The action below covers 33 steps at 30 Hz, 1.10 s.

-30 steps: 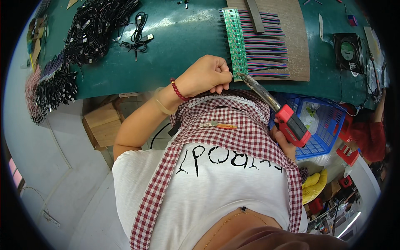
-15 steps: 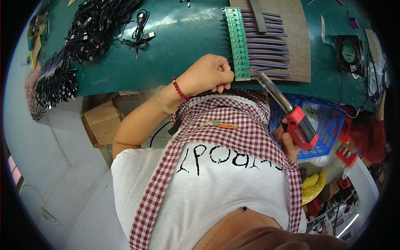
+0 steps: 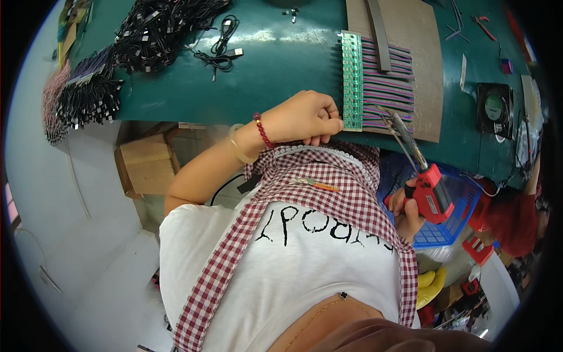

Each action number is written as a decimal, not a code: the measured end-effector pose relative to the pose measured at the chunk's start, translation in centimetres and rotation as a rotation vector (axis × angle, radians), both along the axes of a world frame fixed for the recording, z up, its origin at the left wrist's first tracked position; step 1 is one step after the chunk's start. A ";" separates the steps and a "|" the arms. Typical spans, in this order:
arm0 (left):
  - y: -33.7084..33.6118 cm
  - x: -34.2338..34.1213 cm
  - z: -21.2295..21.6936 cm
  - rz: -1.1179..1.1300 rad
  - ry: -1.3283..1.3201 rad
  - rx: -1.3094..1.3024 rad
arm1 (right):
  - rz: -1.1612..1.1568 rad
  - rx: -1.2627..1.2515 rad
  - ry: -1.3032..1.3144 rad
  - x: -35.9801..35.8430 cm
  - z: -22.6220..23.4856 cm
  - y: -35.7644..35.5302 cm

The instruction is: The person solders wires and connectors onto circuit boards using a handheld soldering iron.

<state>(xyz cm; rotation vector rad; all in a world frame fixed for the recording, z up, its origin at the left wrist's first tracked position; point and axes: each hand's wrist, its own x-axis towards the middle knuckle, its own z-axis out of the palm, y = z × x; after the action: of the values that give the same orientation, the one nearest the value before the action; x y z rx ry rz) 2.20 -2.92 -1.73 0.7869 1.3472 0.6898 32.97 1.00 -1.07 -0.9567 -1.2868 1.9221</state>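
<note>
My left hand [image 3: 316, 120] is closed beside the lower left edge of a green circuit board panel [image 3: 352, 82], thumb and forefinger pressed together. What they pinch, if anything, is too small to make out. My right hand [image 3: 407, 212] grips a red and black soldering gun [image 3: 433, 190] by its handle. Its metal tip points up and left, over the thin coloured wires [image 3: 390, 88] that run out from the panel's right side. A grey metal bar [image 3: 380, 38] lies across the upper wires. Panel and wires rest on a brown board [image 3: 431, 76].
A heap of black USB cables [image 3: 155, 38] covers the far left of the green table [image 3: 281, 64], with a coiled cable [image 3: 223, 50] beside it. At right sit a small black fan [image 3: 494, 110] and red pliers [image 3: 485, 26]. A blue basket [image 3: 443, 234] stands below the table edge.
The view has shifted, so the table appears lower and further right. The soldering gun's tip has drawn a little away from the panel's edge. My left hand remains closed beside the panel.
</note>
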 end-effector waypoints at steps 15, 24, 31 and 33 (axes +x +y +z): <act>-5.4 -13.0 -3.2 0.626 1.243 0.138 | -0.050 0.171 0.110 -3.5 0.5 3.8; -0.9 -5.7 0.7 0.577 0.061 0.439 | -0.074 0.018 0.190 -8.4 3.5 5.3; 1.5 0.3 2.4 0.242 -0.415 0.250 | -0.022 0.244 -0.059 -15.4 4.1 6.8; 1.7 0.5 2.9 0.167 -0.389 0.226 | 0.156 0.181 -0.160 -15.1 3.7 7.3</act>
<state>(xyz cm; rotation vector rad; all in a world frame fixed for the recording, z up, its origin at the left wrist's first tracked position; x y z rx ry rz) 2.69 -1.26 1.19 0.6777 0.9974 1.0821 17.90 8.32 2.62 -0.9571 -1.6405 1.8348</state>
